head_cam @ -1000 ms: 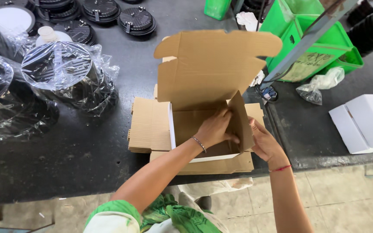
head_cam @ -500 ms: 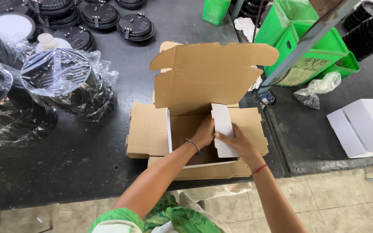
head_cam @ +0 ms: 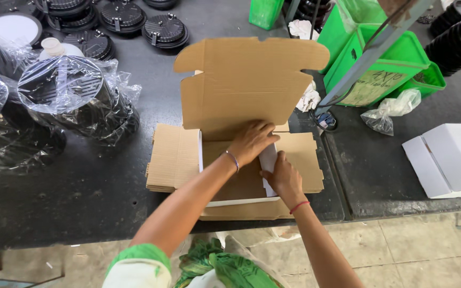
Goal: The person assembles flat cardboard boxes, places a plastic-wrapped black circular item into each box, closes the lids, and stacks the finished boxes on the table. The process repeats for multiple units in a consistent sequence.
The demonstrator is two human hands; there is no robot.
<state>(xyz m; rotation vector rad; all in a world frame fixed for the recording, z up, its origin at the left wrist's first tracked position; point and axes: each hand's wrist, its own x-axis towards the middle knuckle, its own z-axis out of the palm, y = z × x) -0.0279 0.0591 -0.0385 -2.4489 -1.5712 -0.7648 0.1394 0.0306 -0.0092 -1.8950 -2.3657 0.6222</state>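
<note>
- The right hand [head_cam: 284,178] sits nearest, at the front right of the cardboard box [head_cam: 241,176]. Its grip is closed on the white-faced side flap [head_cam: 268,160], which stands upright along the right wall.
- The left hand [head_cam: 252,141] reaches further in, fingers spread and pressing flat at the back of the box; it grasps nothing.
- The flap lies between the two hands, long axis running front to back; the right hand is the nearer one.
- The box rests on the dark worktop [head_cam: 70,202], with its tall lid [head_cam: 246,80] standing up behind.
- Further off: plastic-wrapped black discs [head_cam: 70,101] on the left, green bins [head_cam: 385,58] on the right and a white box [head_cam: 449,157] at the right edge.
</note>
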